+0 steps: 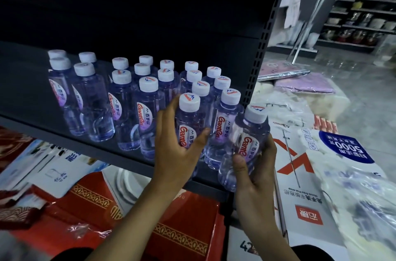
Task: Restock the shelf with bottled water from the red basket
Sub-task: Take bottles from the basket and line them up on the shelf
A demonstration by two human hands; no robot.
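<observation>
Where the dark grey shelf (25, 111) runs left to right beneath us, we find rows of water bottles (147, 98) standing upright on it, white caps up, packed tighter toward the right end beside a perforated upright (260, 57). Below the shelf lie red boxes (90, 203), and to the right a white mop carton (310, 185). Farther off we make out a pale floor (364, 98) with pink packs (304, 85) on it and far shelving (364, 3) (its goods too blurred to name). Our left hand (173, 153) grasps the front bottle (188, 119) at the shelf's near edge, fingers (171, 106) curled round its left side and thumb (201, 134) on the label; its base is hidden, so we cannot tell whether it rests on the shelf. Our right hand (257, 166) grips a second bottle (246, 143), slightly tilted, just off the shelf's near right corner, thumb low on the label and fingers wrapped behind.
</observation>
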